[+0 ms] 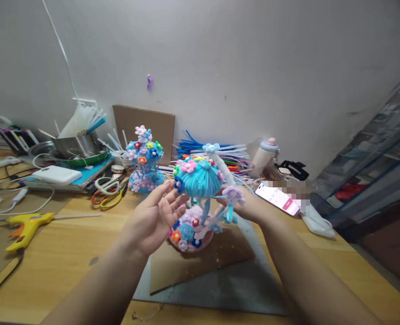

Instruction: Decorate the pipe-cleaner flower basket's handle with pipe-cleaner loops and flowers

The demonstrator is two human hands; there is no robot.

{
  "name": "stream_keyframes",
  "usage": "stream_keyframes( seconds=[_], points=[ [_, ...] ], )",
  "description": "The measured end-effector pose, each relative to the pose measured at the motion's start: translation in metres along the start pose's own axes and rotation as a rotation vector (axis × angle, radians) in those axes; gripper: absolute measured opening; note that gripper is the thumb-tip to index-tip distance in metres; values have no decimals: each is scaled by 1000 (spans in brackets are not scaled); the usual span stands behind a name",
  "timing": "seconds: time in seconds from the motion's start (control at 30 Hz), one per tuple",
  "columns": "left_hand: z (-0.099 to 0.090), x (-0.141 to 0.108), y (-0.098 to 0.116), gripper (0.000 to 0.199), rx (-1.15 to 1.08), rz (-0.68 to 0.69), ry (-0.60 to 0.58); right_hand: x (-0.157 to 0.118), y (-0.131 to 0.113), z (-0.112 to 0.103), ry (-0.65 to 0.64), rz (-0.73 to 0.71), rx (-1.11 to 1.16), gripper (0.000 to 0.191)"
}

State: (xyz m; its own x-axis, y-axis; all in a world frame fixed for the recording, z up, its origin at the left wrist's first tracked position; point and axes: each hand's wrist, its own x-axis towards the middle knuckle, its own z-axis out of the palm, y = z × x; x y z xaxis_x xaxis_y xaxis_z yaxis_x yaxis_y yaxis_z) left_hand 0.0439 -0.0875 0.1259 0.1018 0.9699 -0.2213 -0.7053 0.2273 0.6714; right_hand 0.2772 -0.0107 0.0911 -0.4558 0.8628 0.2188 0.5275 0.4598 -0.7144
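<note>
A pipe-cleaner flower ornament [200,183] stands in front of me, with a blue dome-shaped top above a round, flower-covered base [186,234]. A white fuzzy stalk and lilac and light blue flowers rise along its right side. My left hand [155,215] is at its left, palm turned up and fingers spread, fingertips close to the dome; whether they touch it I cannot tell. Around the right side reaches my right hand [249,205], its fingers hidden behind the flowers and dome. Beneath the ornament lies a brown board [183,273] on a grey mat [220,291].
Behind stands a similar flower ornament [146,155]. At left lie a yellow glue gun [30,225], scissors [109,194] and a white power bank [56,175]. Pipe cleaners [200,146] line the wall, near a white bottle [264,158]. A lit phone [277,198] is at right.
</note>
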Motion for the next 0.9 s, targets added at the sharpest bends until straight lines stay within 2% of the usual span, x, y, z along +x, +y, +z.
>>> stream_keyframes(
  seconds=[0.13, 0.33, 0.47, 0.57, 0.73, 0.9],
  points=[
    [1, 5, 10, 14, 41, 97, 37, 6, -1, 4, -66, -25, 60, 15],
    [4, 12, 12, 27, 65, 258, 70, 9, -4, -3, -218, -17, 120, 26],
    [1, 12, 8, 29, 32, 285, 84, 0, 6, -9, -257, -63, 108, 31],
    [-1, 12, 6, 31, 20, 308, 81, -11, 18, -12, -274, -115, -9, 31],
    [-2, 13, 4, 33, 19, 329, 97, -29, 31, -5, -175, -197, -278, 29],
    [-3, 17, -2, 33, 28, 324, 101, -42, 39, 16, 30, -285, -382, 24]
  ],
)
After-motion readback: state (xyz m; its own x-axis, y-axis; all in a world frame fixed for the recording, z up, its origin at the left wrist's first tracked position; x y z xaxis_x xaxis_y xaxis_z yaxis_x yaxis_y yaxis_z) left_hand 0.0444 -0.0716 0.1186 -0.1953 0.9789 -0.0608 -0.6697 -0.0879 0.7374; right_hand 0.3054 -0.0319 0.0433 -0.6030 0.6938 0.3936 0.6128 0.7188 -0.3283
